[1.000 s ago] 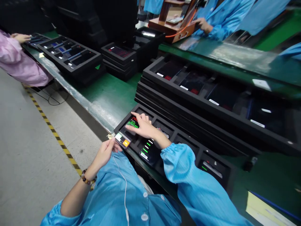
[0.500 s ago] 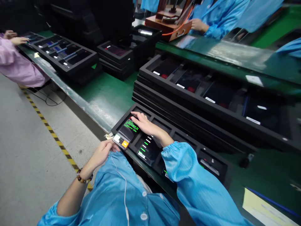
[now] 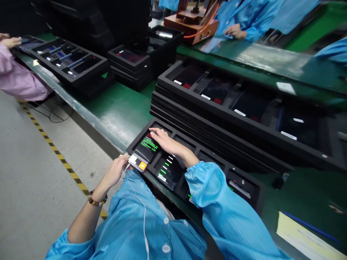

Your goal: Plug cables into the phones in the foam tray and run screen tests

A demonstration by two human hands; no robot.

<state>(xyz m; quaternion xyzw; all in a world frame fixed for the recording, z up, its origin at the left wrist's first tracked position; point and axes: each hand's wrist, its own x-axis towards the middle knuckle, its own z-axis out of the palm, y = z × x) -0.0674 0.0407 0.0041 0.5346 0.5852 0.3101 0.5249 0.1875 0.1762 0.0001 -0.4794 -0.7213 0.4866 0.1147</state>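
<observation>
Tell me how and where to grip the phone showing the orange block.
Probably pinch the phone by its near end's long edges, coming from the wearer's side: that end lies over the near rim of the tray, while the right hand covers part of the far end.

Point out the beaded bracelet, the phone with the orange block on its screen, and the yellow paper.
Beaded bracelet (image 3: 97, 203), head view: on the beads across the wrist.
Phone (image 3: 145, 151), head view: middle of its screen.
Yellow paper (image 3: 303, 236), head view: middle of its visible surface.
</observation>
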